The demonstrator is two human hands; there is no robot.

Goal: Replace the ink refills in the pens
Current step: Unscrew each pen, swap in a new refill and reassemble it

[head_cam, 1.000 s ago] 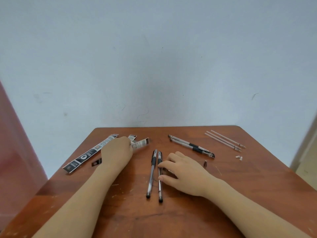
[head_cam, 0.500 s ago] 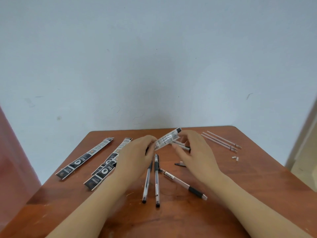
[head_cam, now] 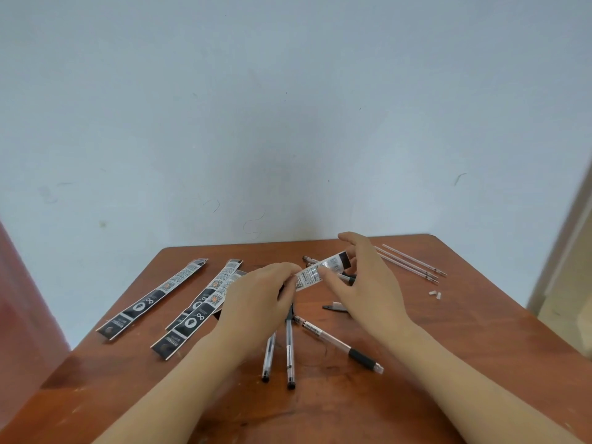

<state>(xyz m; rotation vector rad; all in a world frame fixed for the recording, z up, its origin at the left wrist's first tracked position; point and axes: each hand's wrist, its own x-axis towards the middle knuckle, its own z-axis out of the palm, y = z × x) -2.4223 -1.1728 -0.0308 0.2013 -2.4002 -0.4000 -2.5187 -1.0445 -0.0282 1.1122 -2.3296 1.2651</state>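
Left grip [head_cam: 256, 299] pinches the near end of a refill packet [head_cam: 320, 271], and the right grip [head_cam: 362, 283] holds its far end between thumb and fingertips with the other fingers loosely spread. The packet is lifted clear of the table [head_cam: 448, 363], above the pens [head_cam: 290, 350]. The step in hand looks like opening this packet to get a fresh refill out. More packets [head_cam: 150, 299] lie at the left. A third pen [head_cam: 336, 342] lies angled beside the two, a small dark tip piece [head_cam: 334, 306] sits near it, and bare refill tubes [head_cam: 413, 264] lie far right. The next move calls for tearing one end while the other grip steadies, then drawing the thin refill out unbent.
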